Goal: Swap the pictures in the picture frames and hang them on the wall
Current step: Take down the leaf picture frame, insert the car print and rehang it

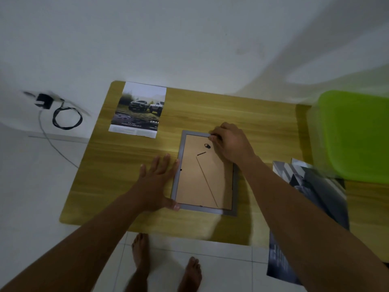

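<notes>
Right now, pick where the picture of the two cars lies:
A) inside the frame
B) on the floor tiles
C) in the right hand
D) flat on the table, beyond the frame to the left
D: the car picture lies flat on the table, apart from the face-down frame, which the left hand presses flat while the right hand pinches at its top edge.

Wood-grain table [242,114], matt brown fibreboard frame back [202,182], glossy paper car picture [140,108]

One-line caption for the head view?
Face-down picture frame on the table: left hand braces its side, right hand pinches its top edge.
</notes>
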`<control>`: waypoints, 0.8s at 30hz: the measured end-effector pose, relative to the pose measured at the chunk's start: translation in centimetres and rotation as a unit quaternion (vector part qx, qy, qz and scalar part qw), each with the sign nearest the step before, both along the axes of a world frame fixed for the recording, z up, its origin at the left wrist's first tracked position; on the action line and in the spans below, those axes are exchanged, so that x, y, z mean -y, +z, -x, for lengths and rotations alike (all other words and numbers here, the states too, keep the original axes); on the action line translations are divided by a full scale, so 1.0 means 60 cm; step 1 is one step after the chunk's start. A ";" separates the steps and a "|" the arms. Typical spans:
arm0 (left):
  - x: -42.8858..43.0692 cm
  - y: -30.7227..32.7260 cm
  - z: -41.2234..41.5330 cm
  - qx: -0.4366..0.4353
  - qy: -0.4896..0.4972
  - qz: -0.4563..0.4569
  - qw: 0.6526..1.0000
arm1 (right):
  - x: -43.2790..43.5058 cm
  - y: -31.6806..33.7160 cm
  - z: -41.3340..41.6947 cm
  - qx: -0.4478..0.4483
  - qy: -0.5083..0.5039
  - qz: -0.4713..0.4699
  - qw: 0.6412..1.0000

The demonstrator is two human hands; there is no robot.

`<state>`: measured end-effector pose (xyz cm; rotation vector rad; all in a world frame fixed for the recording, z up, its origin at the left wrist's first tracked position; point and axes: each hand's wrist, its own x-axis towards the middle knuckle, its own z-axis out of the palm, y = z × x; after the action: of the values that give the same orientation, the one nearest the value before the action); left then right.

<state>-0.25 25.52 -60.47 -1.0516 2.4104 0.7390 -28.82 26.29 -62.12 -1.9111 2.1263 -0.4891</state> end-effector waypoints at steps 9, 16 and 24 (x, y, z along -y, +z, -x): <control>0.000 0.002 0.001 -0.001 0.001 0.000 1.000 | -0.006 -0.019 -0.002 -0.049 -0.001 0.066 0.997; 0.001 0.001 0.003 0.002 0.000 -0.001 1.000 | -0.005 -0.024 -0.001 -0.061 0.005 0.076 0.995; 0.000 0.001 0.002 0.000 0.003 0.000 1.000 | -0.005 -0.025 -0.004 -0.082 0.007 0.092 0.992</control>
<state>-0.34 25.51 -60.44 -1.0595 2.4090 0.7399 -28.56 26.62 -63.59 -2.1331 2.2360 -0.5610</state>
